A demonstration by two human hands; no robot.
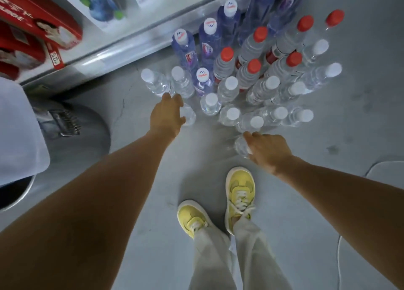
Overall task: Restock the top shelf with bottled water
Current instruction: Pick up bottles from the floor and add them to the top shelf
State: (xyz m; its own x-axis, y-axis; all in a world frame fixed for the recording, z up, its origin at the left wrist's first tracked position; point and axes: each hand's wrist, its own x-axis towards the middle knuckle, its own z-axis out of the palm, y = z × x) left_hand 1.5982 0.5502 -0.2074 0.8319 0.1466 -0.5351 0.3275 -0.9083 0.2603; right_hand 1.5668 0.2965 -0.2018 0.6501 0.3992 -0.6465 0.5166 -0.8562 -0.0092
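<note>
With my left hand (166,114) curled over a clear bottle (189,114) at eleven o'clock and my right hand (267,151) clamped on another bottle (241,147) at one o'clock, I'd lift both straight up, sparing the neighbours.

Each hand's fingers cover its bottle's cap; red boxes (32,27) and the farthest blue bottles (260,12) are cut off by the frame's edge.

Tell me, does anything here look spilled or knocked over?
Nothing stands out: the clear plastic water bottles all stand upright on the grey floor, no puddles. Left hand and right hand each grip one.
</note>
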